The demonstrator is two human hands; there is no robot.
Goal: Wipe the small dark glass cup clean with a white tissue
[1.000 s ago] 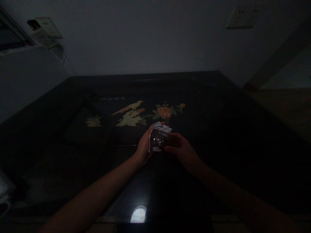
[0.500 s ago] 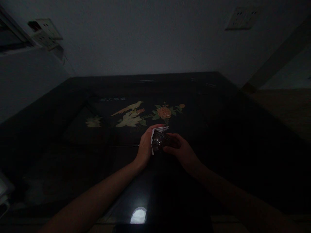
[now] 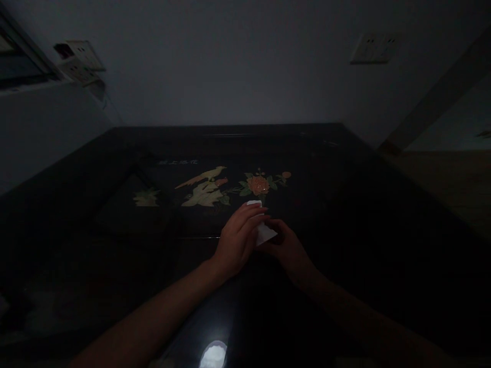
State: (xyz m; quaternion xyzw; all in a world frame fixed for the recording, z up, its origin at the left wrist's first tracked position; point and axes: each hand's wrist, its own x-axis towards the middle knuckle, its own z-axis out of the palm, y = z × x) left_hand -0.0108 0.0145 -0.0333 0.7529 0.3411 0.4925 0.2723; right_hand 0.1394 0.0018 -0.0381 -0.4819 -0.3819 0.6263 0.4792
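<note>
Dark table, white tissue in the left hand, grip curled; right hand alongside, grip unclear.

A row of four small pale Chinese characters runs left to right across the dark top of the table; the second reads 上 and the fourth looks like 花, while the first and third are too blurred to read surely
</note>
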